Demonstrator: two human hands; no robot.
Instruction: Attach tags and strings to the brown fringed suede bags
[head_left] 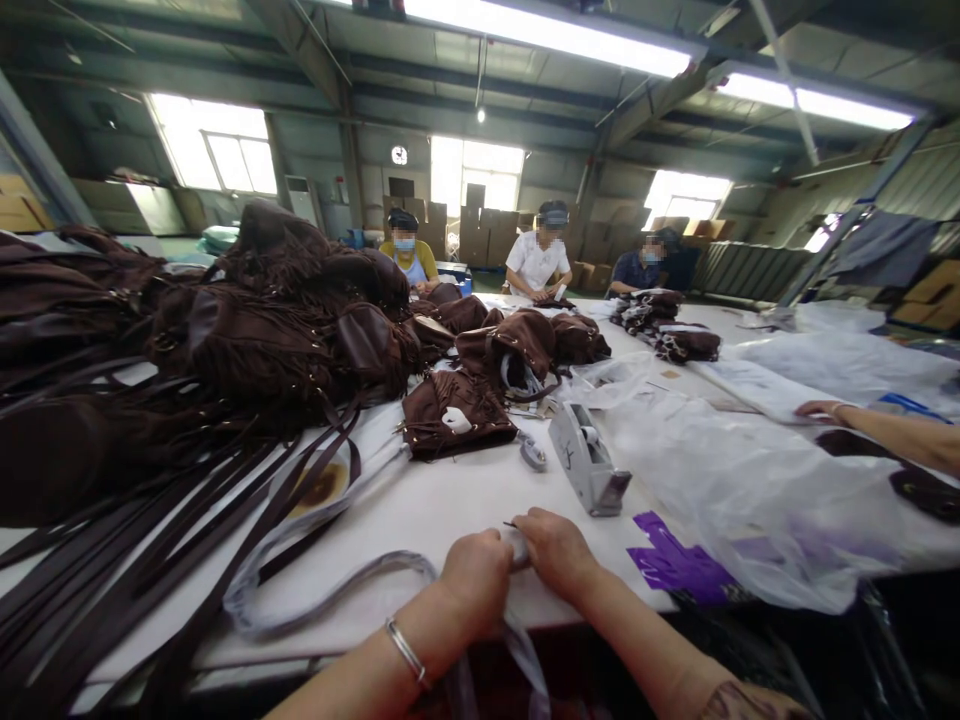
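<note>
Close to the table's front edge, my left hand (474,575) is closed around a strap wrapped in greyish plastic (330,600). The strap loops across the tabletop on the left, and a length hangs below my hands. My right hand (559,552) is closed too, its fingers pinching the wrapped strap right beside my left fist. A small dark tip shows between the hands; its kind is unclear. Ahead lies a dark brown fringed bag (457,412) with a white oval piece on it. A grey tape dispenser (589,460) stands just beyond my right hand.
Brown bags (270,320) are heaped on the left, with loose dark straps (172,560) trailing down. Clear plastic sheeting (735,480) and purple tape (682,560) lie to the right. Another person's hand (821,410) reaches in there. Several people work across the table.
</note>
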